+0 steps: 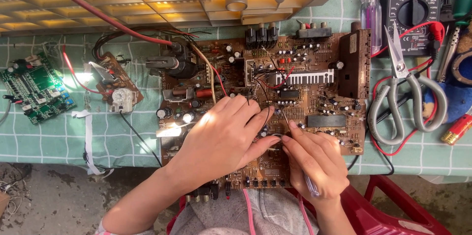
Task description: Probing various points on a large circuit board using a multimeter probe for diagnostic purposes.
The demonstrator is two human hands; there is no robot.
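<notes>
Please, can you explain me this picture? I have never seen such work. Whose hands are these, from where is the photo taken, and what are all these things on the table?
The picture comes from a camera worn on a person's head, looking down at that person's own two hands. The left hand rests flat on a large brown circuit board full of small parts. The right hand holds a thin tool with a clear handle, its tip touching the board. All lies on a green checked cloth. To the left are a small green board and a small brown board. To the right are grey scissors, a black multimeter with red wires, and screwdrivers.
</notes>
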